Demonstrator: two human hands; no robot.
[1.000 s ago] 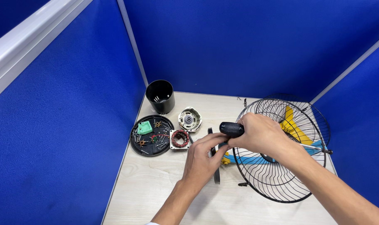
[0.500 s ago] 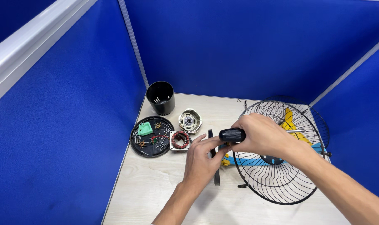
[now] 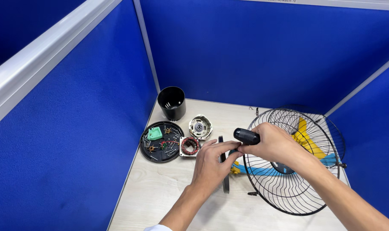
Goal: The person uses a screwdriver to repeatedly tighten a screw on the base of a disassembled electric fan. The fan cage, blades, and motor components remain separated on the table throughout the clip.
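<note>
Blue partitions surround; right hand (image 3: 273, 143) grips black screwdriver handle (image 3: 246, 136), left hand (image 3: 212, 160) pinches beneath.

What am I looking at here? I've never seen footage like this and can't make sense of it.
One camera, worn on a person's head, looks down at their own two bare hands over a pale desk between blue partition walls. The right hand grips a black screwdriver handle; the left hand meets its tip. Beside them stands a wire fan guard with blue and yellow blades behind. To the left lie a black round tray of small parts, a copper-wound motor piece, a metal motor cap and a black cup.
</note>
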